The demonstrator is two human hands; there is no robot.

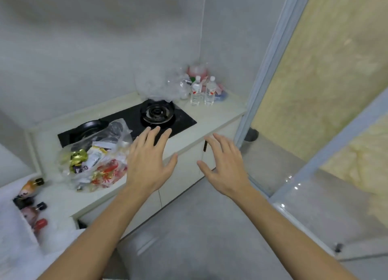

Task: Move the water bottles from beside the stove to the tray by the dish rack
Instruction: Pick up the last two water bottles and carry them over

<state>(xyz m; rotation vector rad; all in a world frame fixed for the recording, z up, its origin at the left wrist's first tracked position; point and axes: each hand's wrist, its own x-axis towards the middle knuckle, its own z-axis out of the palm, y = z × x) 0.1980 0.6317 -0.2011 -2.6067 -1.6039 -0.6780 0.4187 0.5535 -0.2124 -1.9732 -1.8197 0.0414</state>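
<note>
Beside the stove point(134, 120), two water bottles point(203, 91) are standing upright while the left hand point(148, 162) and right hand point(225, 166) are hovering open and empty, seemingly preparing to grasp one each

— What's lying on the tabletop point(218, 114)?
— A clear plastic bag of snack packets point(94, 162) at the front edge, partly over the black hob.
— And at the far left?
— Some small dark-capped bottles point(33, 195), blurred.
</note>
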